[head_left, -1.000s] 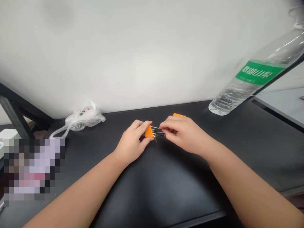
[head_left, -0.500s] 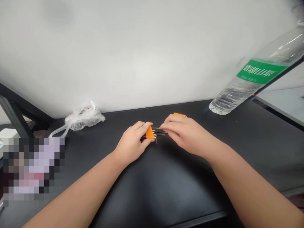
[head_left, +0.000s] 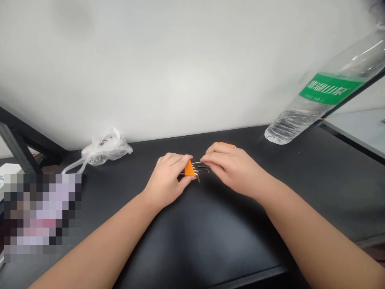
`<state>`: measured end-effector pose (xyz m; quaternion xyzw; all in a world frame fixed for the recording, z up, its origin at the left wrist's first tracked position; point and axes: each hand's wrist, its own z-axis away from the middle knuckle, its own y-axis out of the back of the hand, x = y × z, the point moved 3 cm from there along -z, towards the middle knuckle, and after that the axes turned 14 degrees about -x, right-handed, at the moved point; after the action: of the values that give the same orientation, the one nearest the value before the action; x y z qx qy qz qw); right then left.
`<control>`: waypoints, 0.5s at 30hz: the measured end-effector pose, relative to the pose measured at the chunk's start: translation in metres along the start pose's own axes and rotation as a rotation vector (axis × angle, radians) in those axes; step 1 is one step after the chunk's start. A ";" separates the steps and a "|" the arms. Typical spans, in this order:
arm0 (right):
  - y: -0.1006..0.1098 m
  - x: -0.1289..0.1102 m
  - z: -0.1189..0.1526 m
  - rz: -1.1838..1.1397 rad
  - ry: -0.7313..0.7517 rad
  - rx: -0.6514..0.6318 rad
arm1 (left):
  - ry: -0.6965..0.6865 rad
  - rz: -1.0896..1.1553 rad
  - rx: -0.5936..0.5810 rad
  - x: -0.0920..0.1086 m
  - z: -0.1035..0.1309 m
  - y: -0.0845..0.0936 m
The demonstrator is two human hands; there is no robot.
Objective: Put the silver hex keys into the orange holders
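Observation:
My left hand (head_left: 167, 174) is closed on an orange hex key holder (head_left: 189, 169), thumb below and fingers above. Several bent metal hex keys (head_left: 197, 175) stick out of its right side. My right hand (head_left: 230, 166) is closed in a pinch at the end of a thin hex key (head_left: 197, 162) that runs toward the holder; whether its tip is inside the holder I cannot tell. Loose hex keys (head_left: 204, 171) lie on the black table just under the right fingertips. Behind the right hand a second orange piece (head_left: 227, 144) shows, mostly hidden.
A big water bottle (head_left: 294, 120) with a green label stands at the back right. A clear plastic bag (head_left: 108, 148) lies at the back left on the black table (head_left: 192, 233). Near the left edge is a blurred-out patch (head_left: 45, 212). A white wall (head_left: 180, 72) rises behind.
My right hand has shifted slightly left, toward the orange holder, with the thin hex key in its pinch. My left hand has hardly moved.

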<state>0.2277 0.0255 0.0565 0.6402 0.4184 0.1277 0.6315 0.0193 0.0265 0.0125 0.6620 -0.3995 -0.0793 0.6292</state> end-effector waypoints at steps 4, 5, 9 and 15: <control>-0.011 -0.012 -0.004 -0.042 0.007 -0.071 | -0.036 -0.013 -0.034 0.005 -0.001 -0.001; -0.014 -0.014 -0.005 -0.082 0.016 -0.074 | -0.049 -0.010 -0.043 0.006 -0.001 -0.001; -0.018 -0.012 -0.010 -0.308 0.027 0.004 | -0.063 0.029 -0.040 0.009 -0.002 0.002; -0.020 0.001 -0.012 -0.557 -0.061 0.029 | -0.094 0.063 -0.031 0.008 0.000 0.003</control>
<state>0.2127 0.0318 0.0398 0.5132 0.5607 -0.0759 0.6454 0.0238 0.0220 0.0181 0.6347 -0.4482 -0.0967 0.6220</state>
